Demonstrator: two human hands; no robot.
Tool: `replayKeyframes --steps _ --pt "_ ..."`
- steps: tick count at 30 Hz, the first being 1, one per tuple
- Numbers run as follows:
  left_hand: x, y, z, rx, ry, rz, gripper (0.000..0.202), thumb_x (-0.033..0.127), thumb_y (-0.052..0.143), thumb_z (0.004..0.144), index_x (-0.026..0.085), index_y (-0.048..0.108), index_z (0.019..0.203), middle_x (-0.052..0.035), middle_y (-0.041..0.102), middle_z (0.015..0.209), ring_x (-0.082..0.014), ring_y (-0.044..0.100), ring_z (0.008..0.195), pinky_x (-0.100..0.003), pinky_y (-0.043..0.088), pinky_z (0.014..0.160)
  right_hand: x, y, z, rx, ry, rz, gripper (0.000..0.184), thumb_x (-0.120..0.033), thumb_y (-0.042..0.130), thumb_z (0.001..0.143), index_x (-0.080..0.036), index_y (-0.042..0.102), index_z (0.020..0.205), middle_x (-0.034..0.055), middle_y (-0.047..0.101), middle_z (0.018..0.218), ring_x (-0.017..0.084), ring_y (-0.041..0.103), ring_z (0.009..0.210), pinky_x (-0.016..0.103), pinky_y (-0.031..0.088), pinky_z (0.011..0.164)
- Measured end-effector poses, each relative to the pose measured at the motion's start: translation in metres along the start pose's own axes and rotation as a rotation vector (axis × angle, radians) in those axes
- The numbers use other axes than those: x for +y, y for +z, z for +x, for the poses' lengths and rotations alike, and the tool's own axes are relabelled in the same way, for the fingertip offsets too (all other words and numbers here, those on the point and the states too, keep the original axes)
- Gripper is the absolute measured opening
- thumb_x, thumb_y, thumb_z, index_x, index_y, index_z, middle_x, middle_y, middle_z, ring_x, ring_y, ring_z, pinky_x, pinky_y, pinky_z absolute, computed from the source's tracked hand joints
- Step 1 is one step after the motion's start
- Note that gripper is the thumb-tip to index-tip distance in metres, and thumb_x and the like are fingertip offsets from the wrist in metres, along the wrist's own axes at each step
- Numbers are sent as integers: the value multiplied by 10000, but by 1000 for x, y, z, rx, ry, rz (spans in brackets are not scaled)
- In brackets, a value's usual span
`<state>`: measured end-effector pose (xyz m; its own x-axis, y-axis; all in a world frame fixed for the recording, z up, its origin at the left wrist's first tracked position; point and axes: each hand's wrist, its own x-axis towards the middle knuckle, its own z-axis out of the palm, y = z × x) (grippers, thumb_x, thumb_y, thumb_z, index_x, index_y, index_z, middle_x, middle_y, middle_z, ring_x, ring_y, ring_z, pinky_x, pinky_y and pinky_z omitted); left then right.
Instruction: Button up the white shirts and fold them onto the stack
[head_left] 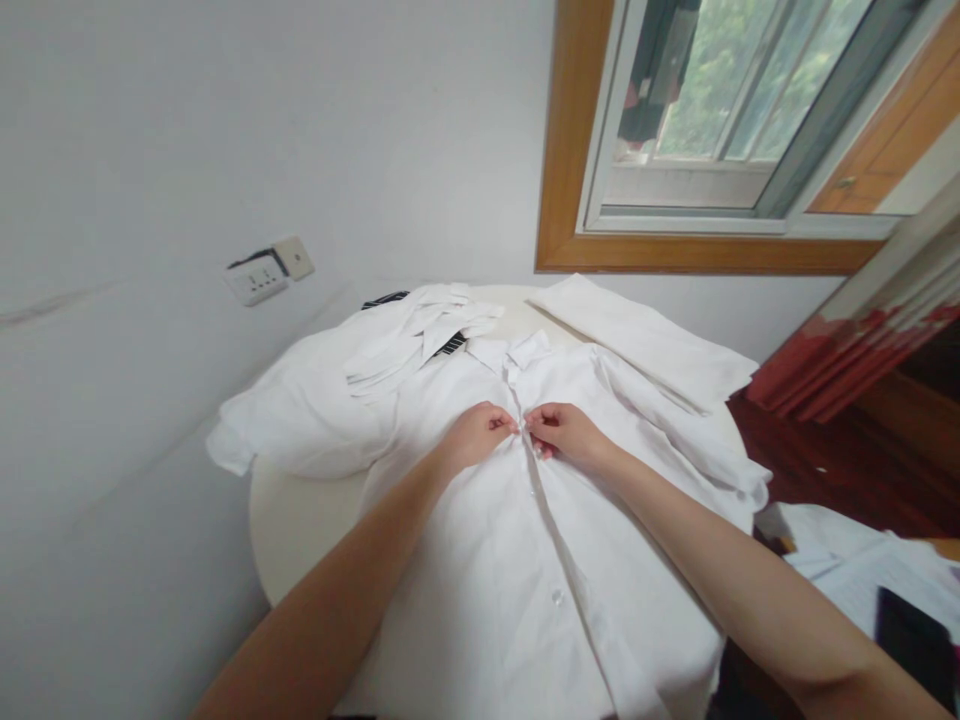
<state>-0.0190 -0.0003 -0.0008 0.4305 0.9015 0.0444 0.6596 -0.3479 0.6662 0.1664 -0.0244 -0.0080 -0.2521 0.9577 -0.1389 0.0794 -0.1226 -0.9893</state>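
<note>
A white button-up shirt [465, 560] lies spread front side up over the round table, its collar [529, 350] toward the wall. Both hands meet at the shirt's front opening, below the collar. My left hand [480, 435] pinches the fabric at one edge of the opening. Close beside it, my right hand [566, 435] pinches the facing edge, with thumb and fingers together. Whatever small button sits between the fingertips is hidden. Lower down the front, a clear button [557, 597] shows, and the opening there lies unfastened.
The cream round table [300, 520] stands against the wall. White garments [315, 420] are heaped at its left, and a folded white cloth [637, 330] lies at the back right. A socket [256, 278] is on the wall. Papers [870, 570] and a dark phone-like object [913, 645] lie at lower right.
</note>
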Motion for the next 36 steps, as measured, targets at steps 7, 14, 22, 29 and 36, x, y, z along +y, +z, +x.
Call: replayKeyframes --steps 7,14,22,29,36 --pt "-6 4 2 10 31 63 254 302 522 826 168 735 858 -54 659 860 -160 614 776 -253 460 732 -4 -6 3 -77 64 74 36 -132 649 788 -124 657 822 -4 644 623 76 594 514 167 507 470" --pt "-4 4 1 -15 24 80 295 326 499 840 152 738 830 -50 679 791 -162 615 749 -236 449 688 -3 -2 2 4 79 100 46 -84 638 771 -117 666 790 11 647 651 90 624 551 164 528 462" --pt "4 3 -1 1 55 170 282 220 467 826 143 714 712 -45 648 715 -156 586 717 -231 420 665 0 6 5 82 12 -66 74 -199 698 715 -141 660 743 -22 596 558 88 555 457 162 375 366" --pt "2 0 3 -26 -18 69 310 278 484 853 153 723 700 -31 651 660 -151 577 683 -231 410 654 0 11 5 193 -241 -504 80 -137 600 712 -154 669 675 -17 618 600 92 530 524 199 381 531" --pt "0 3 2 30 -73 7 319 364 518 832 156 744 745 -20 638 630 -154 589 681 -231 394 625 1 12 5 235 -270 -581 77 -159 623 727 -156 683 678 1 642 663 106 532 597 209 373 576"
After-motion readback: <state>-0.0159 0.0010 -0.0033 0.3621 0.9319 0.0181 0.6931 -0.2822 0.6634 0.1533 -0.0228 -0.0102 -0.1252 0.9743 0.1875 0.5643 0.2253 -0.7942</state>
